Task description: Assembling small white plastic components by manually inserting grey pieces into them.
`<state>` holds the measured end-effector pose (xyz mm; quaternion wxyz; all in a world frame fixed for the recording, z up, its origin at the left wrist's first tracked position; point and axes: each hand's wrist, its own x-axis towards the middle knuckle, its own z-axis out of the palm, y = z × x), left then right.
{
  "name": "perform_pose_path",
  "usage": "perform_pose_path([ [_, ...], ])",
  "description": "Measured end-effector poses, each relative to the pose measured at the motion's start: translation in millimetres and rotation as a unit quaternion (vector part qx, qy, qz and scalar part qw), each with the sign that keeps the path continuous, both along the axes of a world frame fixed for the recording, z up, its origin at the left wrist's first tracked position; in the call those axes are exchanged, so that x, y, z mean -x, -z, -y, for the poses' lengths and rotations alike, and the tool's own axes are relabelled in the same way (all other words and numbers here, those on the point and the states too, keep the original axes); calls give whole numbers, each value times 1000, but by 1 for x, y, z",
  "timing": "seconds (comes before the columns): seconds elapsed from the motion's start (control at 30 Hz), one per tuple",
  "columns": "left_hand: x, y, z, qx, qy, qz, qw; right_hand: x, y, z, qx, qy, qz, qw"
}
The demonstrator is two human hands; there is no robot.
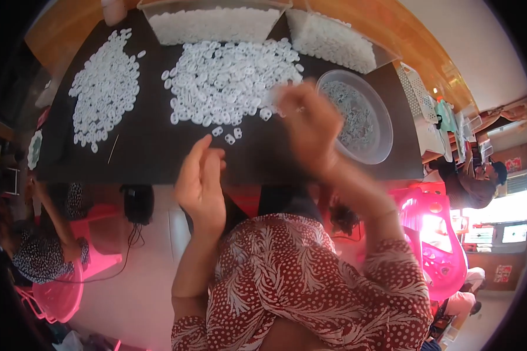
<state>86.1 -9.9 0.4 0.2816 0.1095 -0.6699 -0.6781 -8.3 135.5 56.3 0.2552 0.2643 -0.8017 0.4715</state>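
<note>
My left hand (202,181) is at the table's near edge, its fingers loosely bent with the tips apart. Nothing shows between them. Just beyond the fingertips lie a few loose small white oval plastic pieces with holes (229,139). My right hand (313,120) hovers between the large middle pile of white oval pieces (228,82) and a round clear bowl (382,149). Motion smears its fingers, so whatever they might hold is hidden. Inside the bowl are many small grey metal-looking parts (351,117).
A second pile of white pieces (105,88) spreads over the left of the dark table (152,149), near a thin stick (113,148). Two clear bins (214,26) (334,44) of white pieces stand at the back. Pink chairs (436,245) and other people (47,251) are around the table.
</note>
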Motion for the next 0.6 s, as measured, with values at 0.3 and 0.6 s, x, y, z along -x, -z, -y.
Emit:
perform_pose_path([
  [0.3,46,6,19,422,-23,-38,906,220,-94,-130,-197,218,-202,934],
  [0.6,58,14,28,529,-22,48,847,227,-58,-146,-218,257,-147,930],
])
